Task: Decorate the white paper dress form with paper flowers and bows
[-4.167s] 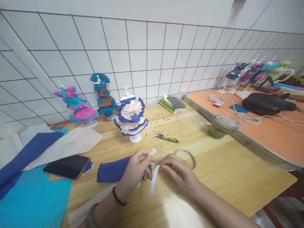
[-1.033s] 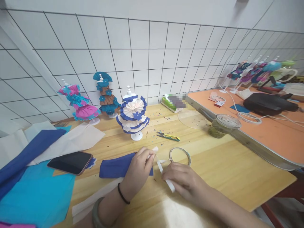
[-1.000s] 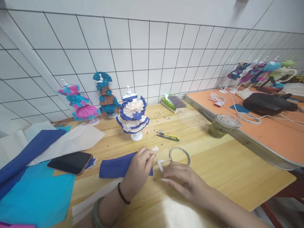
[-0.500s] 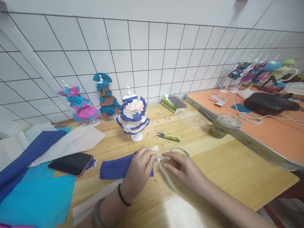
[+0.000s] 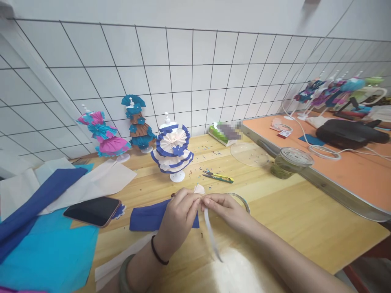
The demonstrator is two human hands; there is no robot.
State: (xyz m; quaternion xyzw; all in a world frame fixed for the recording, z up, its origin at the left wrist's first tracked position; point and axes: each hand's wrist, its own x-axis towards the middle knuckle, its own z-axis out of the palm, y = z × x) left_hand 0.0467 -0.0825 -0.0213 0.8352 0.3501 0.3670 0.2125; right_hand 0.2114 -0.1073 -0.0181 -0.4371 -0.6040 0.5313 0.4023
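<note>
In the head view, my two hands meet just below the middle of the frame, fingertips together. My left hand (image 5: 179, 215) is closed in a pinch on the small pale paper piece (image 5: 199, 189), which pokes up above the fingertips, its wide end toward the top of the frame. My right hand (image 5: 226, 207) is pinched on the upper end of the white strip (image 5: 211, 234). From that grip the strip's long axis runs down and slightly to the right, ending near the glare at lower centre, so my right hand is the nearer one to it. My fingers cover the join, so I can't quite tell whether strip and paper touch there. The folded blue paper (image 5: 146, 217) lies left of the pinch, partly behind my left hand, and the tape ring (image 5: 246, 200) lies behind my right
</note>
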